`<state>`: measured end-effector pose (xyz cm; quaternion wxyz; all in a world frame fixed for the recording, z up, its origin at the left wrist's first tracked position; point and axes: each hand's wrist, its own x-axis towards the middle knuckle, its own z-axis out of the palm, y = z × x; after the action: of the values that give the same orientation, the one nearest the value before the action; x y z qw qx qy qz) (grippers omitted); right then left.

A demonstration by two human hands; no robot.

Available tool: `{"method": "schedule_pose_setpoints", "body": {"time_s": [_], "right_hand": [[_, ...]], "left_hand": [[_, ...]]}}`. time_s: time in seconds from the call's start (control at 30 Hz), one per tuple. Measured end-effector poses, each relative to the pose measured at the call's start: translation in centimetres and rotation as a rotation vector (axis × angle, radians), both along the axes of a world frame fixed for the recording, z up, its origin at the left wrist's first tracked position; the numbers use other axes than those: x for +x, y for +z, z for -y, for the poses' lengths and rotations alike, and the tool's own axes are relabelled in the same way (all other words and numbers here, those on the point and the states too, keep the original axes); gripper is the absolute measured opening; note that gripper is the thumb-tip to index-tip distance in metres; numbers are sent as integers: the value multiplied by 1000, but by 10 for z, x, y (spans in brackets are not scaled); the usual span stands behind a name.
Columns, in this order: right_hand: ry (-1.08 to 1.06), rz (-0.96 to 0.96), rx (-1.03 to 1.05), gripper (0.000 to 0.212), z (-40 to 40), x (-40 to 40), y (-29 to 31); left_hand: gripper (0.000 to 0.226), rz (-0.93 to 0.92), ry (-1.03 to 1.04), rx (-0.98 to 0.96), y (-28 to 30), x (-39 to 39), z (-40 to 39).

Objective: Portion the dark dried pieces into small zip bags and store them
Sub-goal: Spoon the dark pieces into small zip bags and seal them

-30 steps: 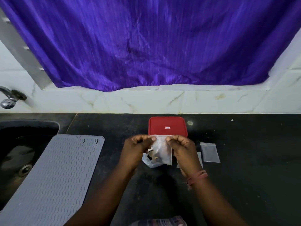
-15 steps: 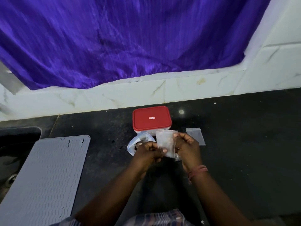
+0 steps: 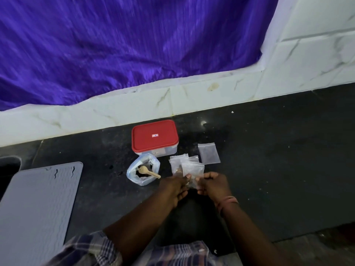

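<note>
Clear plastic zip bag point(image 3: 192, 170), dark pieces low inside, pinched between left hand point(image 3: 173, 186) and right hand point(image 3: 214, 184) just above the black bench point(image 3: 278, 150); red-lidded box point(image 3: 154, 138) behind, purple curtain point(image 3: 124, 43) beyond.

Small zip bag point(image 3: 192, 170) lower between both hands, near counter point(image 3: 269, 150).

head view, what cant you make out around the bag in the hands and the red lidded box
- Head view: the zip bag bottom is covered by the left hand and right hand.
- Its contents: blurred.
- Box: the red lid hides the inside.
- Lid label: too small to read.
</note>
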<state>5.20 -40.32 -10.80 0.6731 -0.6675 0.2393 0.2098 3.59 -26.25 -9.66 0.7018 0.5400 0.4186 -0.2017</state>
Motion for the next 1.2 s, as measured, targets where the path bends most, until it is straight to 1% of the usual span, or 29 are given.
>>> {"method": "schedule_pose_setpoints", "body": {"time_s": [0.1,0.23,0.37,0.43,0.5,0.57,0.63,0.7,0.77,0.87,0.93,0.97,1.0,1.07,1.13,1.2], "right_hand": [[26,9,-106,7,4,6,-9],[72,68,-252,8,5,21,-20],[268,217,-508,14,11,30,-27],[319,288,-582,17,17,35,-30],[335,365,-657,16,21,43,-31],[371,475,-791,11,22,53,-32],[395,578,-923,8,22,62,-39],[466,623,-1029,17,23,69,-49],[566,613,-1094,27,26,74,-60],[643,600,-1171,27,31,80,-71],[672,588,-1198,23,33,83,-72],[649,589,-1186,21,33,83,-70],[606,584,-1162,17,34,82,-67],[449,597,-1071,8,36,77,-57],[296,678,-958,8,35,70,-46],[220,778,-869,9,29,60,-33]], "left_hand": [[31,27,16,112,-5,6,11],[22,62,6,230,-4,16,22],[10,4,-15,348,-5,20,25],[12,-28,-47,421,-5,19,25],[20,-54,-84,509,-8,18,24],[23,-53,-127,558,-7,16,25],[18,-36,-146,562,-5,15,28],[12,-33,-137,537,-4,15,31],[7,-29,-125,490,-4,14,33],[10,-18,-114,377,-6,11,33],[8,-15,-116,353,-7,9,34],[7,-18,-123,350,-6,8,34],[7,-18,-124,343,-6,7,34],[9,10,-100,315,-5,8,34],[10,51,-43,275,-2,10,33],[6,107,-2,204,4,14,33]]}}
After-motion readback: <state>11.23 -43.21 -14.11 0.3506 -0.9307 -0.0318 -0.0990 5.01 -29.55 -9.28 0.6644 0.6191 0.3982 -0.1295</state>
